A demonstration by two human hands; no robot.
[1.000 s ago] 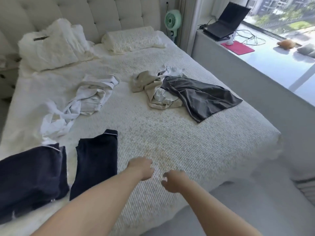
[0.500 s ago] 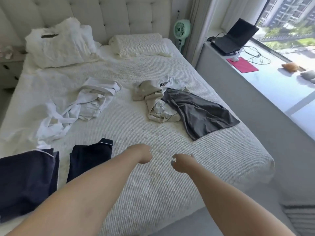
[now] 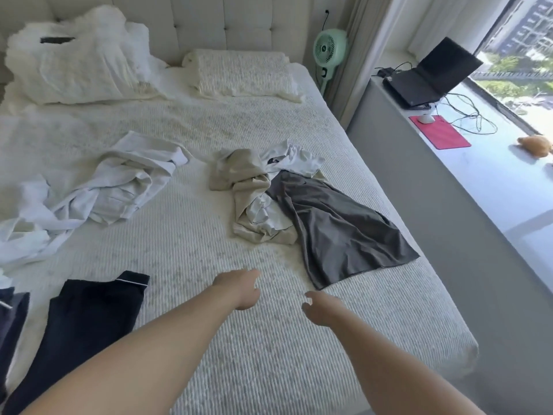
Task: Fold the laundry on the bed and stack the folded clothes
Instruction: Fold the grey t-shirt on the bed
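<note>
Both my arms reach out over the white bed. My left hand and my right hand hover above the cover with fingers loosely curled, holding nothing. Beyond my right hand lies a dark grey garment, spread flat, its near corner closest to that hand. A crumpled beige garment and a white one are tangled at its far end. Rumpled white clothes lie at mid left. Two folded navy pieces sit at the near left, one beside my left forearm, the other cut by the frame edge.
A pillow and a heap of white bedding lie against the headboard. A green fan stands beside the bed. On the window ledge at the right are a laptop, a red mouse pad and cables.
Both hands have moved forward across the bed toward the grey garment. The view has shifted forward and to the right, so the navy pieces sit further left and lower.
</note>
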